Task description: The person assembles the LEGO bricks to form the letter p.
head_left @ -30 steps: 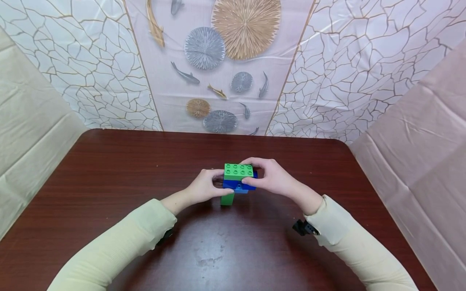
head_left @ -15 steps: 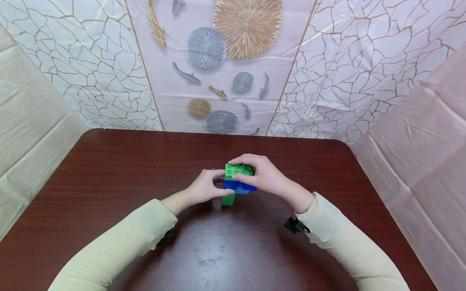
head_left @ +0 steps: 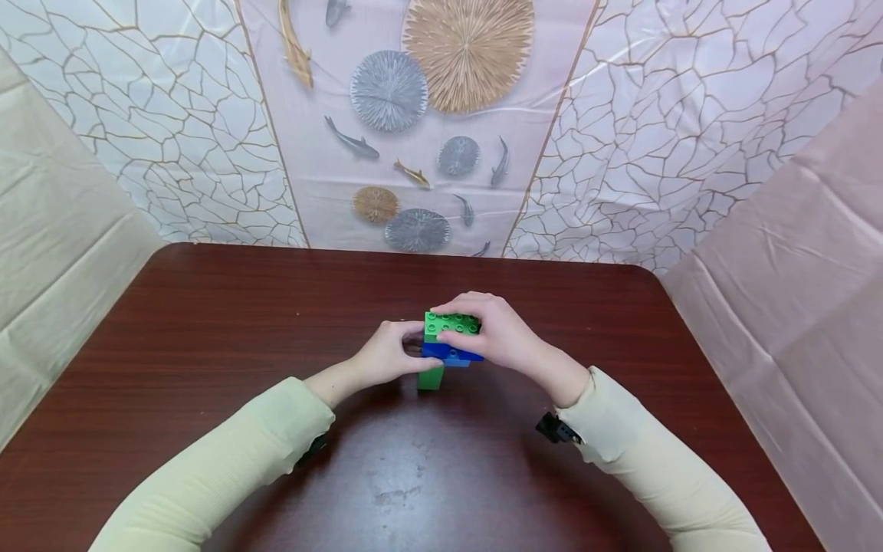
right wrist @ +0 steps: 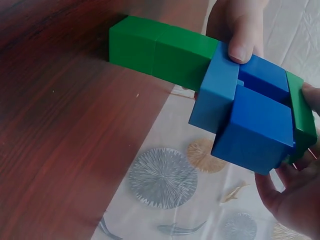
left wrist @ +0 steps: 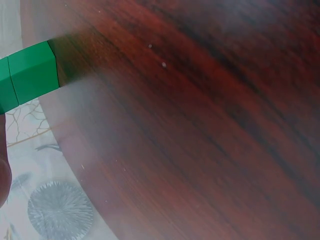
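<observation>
A tower of toy building bricks stands upright on the table. Two green bricks [right wrist: 162, 50] form its base, a light blue brick [right wrist: 215, 100] rests above them, and two dark blue bricks [right wrist: 260, 131] sit higher, side by side with a gap between. A studded green brick [head_left: 451, 323] tops the stack. My left hand [head_left: 379, 356] grips the tower from the left at the blue layers, thumb in front. From the right, my right hand [head_left: 507, 337] holds the top green brick between thumb and fingers. In the left wrist view only the green base [left wrist: 35, 70] shows.
The dark red-brown table [head_left: 276, 307] carries the tower near its middle. Behind it hangs a patterned backdrop [head_left: 441, 192], and pale cloth [head_left: 779, 253] closes off the sides. A dark wrist camera [head_left: 559, 428] sits under the right cuff.
My right hand has shifted left over the top green brick, its thumb now farther along the front edge. The left hand and the tower have stayed in place.
</observation>
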